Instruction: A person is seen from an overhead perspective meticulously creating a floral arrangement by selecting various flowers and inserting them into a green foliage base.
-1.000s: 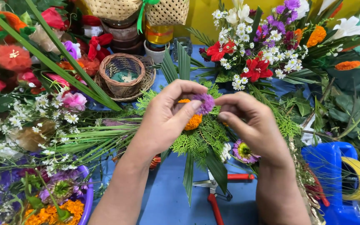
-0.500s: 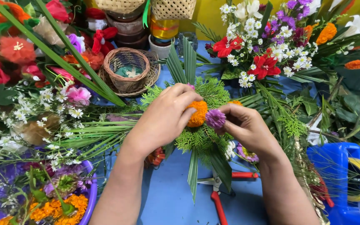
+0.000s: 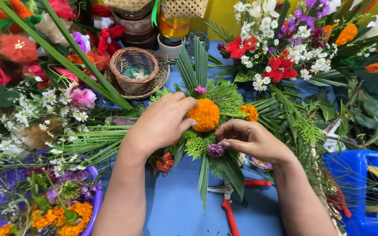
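The left hand (image 3: 160,124) lies palm down on a flower arrangement (image 3: 206,131) at the centre of a blue table (image 3: 176,205). Its fingers are curled, with the fingertips touching the left side of a large orange marigold (image 3: 203,115) at the middle of the arrangement. The right hand (image 3: 250,140) sits just to the right of and below the marigold. Its thumb and fingers are pinched together just above a small purple flower (image 3: 215,150) near the lower edge of the arrangement; whether the fingers grip its stem cannot be told.

The arrangement consists of long flat green leaves fanned outward, fern sprigs, a second, smaller orange marigold (image 3: 250,112) on the right, and a small pink bud (image 3: 201,90) at the top.

Red-handled scissors (image 3: 230,196) lie on the table below the arrangement, partly under a leaf.

A round woven basket (image 3: 134,70) stands on a woven mat at upper left of the arrangement. Behind it stand a yellow cylindrical container (image 3: 173,27) and dark round containers.

A purple tub (image 3: 93,205) at lower left holds orange and purple flowers. A blue plastic object (image 3: 355,175) sits at lower right. A bunch of red, white and purple flowers (image 3: 281,48) lies at upper right.
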